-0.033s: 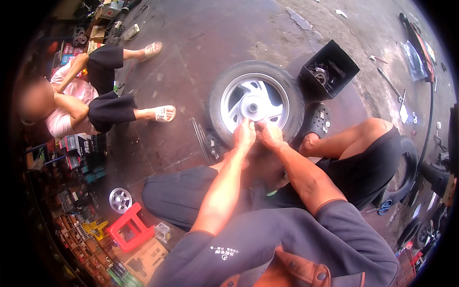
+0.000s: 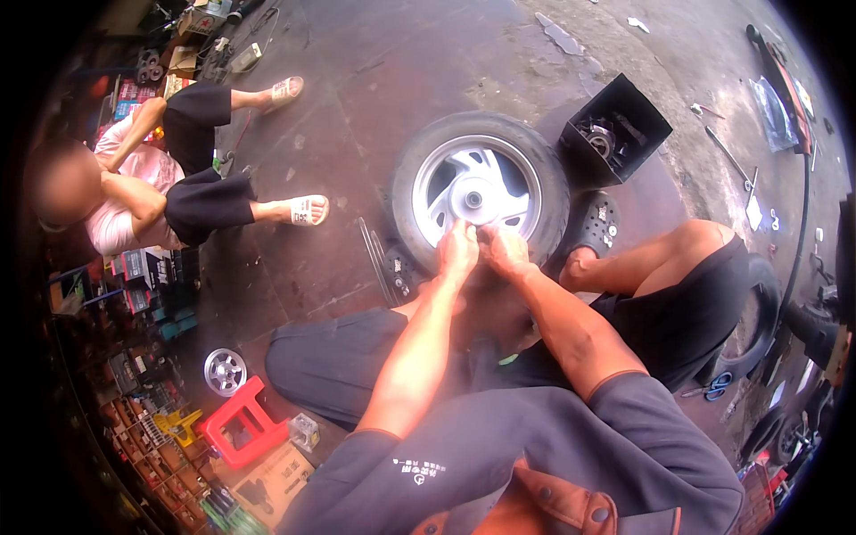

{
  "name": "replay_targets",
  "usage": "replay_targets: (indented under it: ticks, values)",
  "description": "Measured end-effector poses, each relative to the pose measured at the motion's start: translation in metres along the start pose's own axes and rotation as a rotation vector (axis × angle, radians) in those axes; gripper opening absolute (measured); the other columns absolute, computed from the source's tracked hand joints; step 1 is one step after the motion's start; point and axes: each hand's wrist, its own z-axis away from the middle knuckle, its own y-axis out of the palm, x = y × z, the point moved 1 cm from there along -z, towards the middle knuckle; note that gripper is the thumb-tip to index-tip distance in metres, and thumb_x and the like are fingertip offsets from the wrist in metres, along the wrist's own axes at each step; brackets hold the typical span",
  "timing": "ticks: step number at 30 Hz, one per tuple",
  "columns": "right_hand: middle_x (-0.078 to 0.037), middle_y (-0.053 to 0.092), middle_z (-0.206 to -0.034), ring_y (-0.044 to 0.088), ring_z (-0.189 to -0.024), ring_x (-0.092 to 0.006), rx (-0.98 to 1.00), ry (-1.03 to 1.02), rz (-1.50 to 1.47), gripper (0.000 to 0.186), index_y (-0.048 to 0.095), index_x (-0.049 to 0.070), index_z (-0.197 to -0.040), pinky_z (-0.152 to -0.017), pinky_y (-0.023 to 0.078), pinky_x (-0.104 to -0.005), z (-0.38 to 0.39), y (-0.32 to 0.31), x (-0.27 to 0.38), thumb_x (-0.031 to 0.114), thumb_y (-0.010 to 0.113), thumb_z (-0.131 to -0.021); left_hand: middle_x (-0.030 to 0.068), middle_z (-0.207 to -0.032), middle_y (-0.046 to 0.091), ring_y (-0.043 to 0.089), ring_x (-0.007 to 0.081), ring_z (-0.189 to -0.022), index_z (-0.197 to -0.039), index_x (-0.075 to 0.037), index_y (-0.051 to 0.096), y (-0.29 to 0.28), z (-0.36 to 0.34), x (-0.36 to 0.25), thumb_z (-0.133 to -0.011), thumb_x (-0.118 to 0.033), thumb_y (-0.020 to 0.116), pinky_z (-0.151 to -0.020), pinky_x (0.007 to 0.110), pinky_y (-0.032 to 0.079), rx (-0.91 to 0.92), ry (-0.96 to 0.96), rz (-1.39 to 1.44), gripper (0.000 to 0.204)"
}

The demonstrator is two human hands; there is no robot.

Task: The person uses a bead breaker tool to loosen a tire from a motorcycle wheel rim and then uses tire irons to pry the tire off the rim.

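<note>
A small wheel (image 2: pixel 479 192) with a black tyre and a silver spoked rim lies flat on the dark concrete floor in front of me. Both my hands meet at its near edge. My left hand (image 2: pixel 457 250) and my right hand (image 2: pixel 504 251) have their fingers pinched together on the rim where it meets the tyre. Whatever small part sits between the fingertips is hidden. My knees are spread on either side, and my forearms come up from the lower edge in dark grey sleeves.
A black box (image 2: pixel 615 134) of metal parts stands right of the wheel, a black clog (image 2: pixel 596 223) beside it. Another person (image 2: pixel 178 178) sits on the left. A red stool (image 2: pixel 236 432), a small silver hub (image 2: pixel 224 370) and blue-handled scissors (image 2: pixel 713 385) lie nearby.
</note>
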Motion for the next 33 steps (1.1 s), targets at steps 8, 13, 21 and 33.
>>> replay_targets:
  ticks: [8,13,21,33]
  values:
    - [-0.019,0.068,-0.1,0.064,-0.095,-0.0388,-0.107,-0.139,0.026,0.027,0.064,0.005,-0.106,-0.081,0.049,-0.0468,-0.007,0.013,-0.008,0.023,0.061,-0.087,0.0261,-0.089,0.067,0.063,0.0477,-0.088,-0.104,-0.006,0.058,0.0,0.002,0.005,-0.095,-0.028,0.053,-0.078,0.056,0.047,0.036,-0.005,0.01,0.024]
    - [-0.019,0.067,-0.096,0.064,-0.09,-0.0397,-0.121,-0.16,0.023,0.021,0.065,0.006,-0.102,-0.077,0.049,-0.048,-0.013,0.021,-0.018,0.018,0.054,-0.089,0.0222,-0.1,0.065,0.061,0.0426,-0.094,-0.101,-0.001,0.058,-0.004,0.006,-0.009,-0.088,-0.018,0.056,-0.081,0.051,0.048,0.001,0.064,-0.012,0.021]
    - [-0.017,0.067,-0.094,0.064,-0.089,-0.0393,-0.147,-0.187,0.019,0.018,0.065,0.007,-0.1,-0.075,0.049,-0.048,-0.009,0.016,-0.006,0.013,0.052,-0.088,0.0228,-0.092,0.065,0.062,0.0428,-0.087,-0.097,-0.005,0.058,0.005,0.004,0.004,-0.085,-0.011,0.056,-0.077,0.053,0.048,-0.14,0.308,-0.041,0.014]
    - [-0.021,0.067,-0.092,0.064,-0.089,-0.0408,-0.081,-0.104,0.045,0.021,0.064,0.007,-0.102,-0.075,0.049,-0.0504,-0.008,0.016,-0.005,0.02,0.05,-0.092,0.0224,-0.09,0.068,0.064,0.044,-0.085,-0.103,-0.004,0.057,0.004,0.008,-0.003,-0.089,-0.017,0.052,-0.076,0.055,0.049,-0.038,0.112,-0.069,0.02]
